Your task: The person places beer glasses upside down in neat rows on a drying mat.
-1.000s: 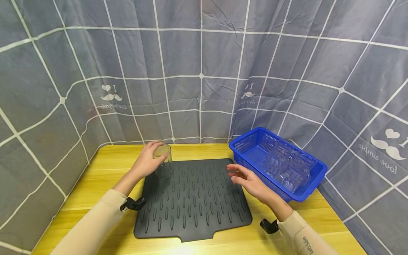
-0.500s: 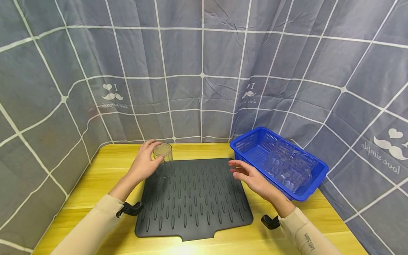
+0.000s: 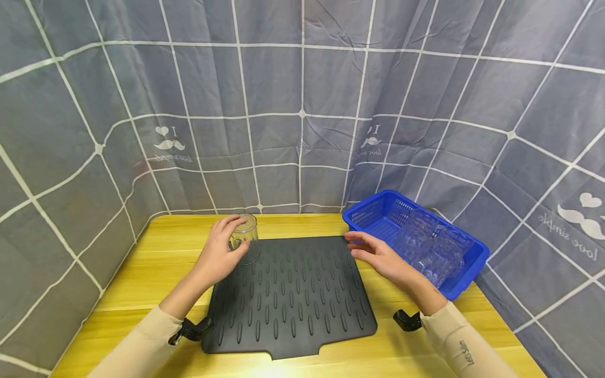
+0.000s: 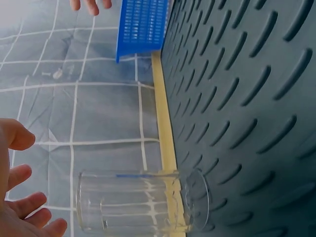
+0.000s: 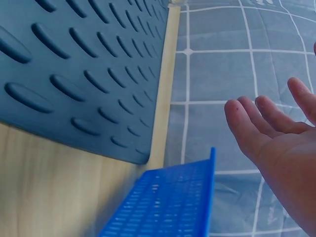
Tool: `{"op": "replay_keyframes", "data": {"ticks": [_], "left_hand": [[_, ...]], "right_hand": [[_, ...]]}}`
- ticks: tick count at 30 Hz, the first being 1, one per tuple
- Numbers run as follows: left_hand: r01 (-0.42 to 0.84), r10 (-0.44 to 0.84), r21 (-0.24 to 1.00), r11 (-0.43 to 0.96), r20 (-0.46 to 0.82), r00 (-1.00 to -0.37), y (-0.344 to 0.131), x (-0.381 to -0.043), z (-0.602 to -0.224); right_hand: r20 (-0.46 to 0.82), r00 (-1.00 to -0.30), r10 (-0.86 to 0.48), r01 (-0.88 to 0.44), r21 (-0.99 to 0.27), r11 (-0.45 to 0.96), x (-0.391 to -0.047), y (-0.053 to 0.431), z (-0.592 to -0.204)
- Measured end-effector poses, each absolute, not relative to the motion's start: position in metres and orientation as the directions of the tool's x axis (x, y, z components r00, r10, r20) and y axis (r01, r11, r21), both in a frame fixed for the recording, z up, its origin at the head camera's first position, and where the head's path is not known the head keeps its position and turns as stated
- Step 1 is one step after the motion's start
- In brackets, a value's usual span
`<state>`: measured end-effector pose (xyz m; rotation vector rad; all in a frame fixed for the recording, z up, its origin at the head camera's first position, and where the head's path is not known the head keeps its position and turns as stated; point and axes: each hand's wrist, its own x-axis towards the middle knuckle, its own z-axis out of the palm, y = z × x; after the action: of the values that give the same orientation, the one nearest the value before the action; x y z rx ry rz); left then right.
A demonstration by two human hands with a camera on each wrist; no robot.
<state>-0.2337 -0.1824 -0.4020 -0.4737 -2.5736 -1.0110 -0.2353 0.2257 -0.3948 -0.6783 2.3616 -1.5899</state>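
Note:
A clear drinking glass (image 3: 252,240) stands at the back left corner of the dark ribbed mat (image 3: 288,299), seemingly with its mouth down. Close by, my left hand (image 3: 218,256) hovers with thumb and fingers spread and covers part of the glass in the head view. In the left wrist view, a gap separates the fingers from that glass (image 4: 138,202). My right hand (image 3: 382,258) is in the air between the mat's right edge and the blue basket (image 3: 478,262), holding nothing. Its fingers are slightly bent in the right wrist view.
Several clear glasses (image 3: 435,249) lie crowded in the basket's right and near part. The basket stands angled at the right on the yellow wooden table (image 3: 118,294). A grey checked curtain (image 3: 274,136) encloses the back and sides.
My left hand has loosened from around the glass and drawn slightly back and up, while the glass stays on the mat. The right hand has shifted slightly to the right.

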Motion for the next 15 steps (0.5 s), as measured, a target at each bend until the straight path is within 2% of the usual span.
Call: {"op": "replay_keyframes", "data": {"ticks": [9,15], "left_hand": [[0.472,0.225,0.605,0.641,0.44,-0.869,-0.174,-0.218,-0.405],[0.474,0.258,0.629,0.616,0.408,-0.876,-0.168,-0.208,-0.411]], "right_hand": [[0.086,-0.868,-0.489,-0.279,-0.899,0.338,-0.243,0.234,-0.385],[0.062,-0.88,-0.471,-0.259,-0.893,0.367,-0.244,0.24,-0.38]]}}
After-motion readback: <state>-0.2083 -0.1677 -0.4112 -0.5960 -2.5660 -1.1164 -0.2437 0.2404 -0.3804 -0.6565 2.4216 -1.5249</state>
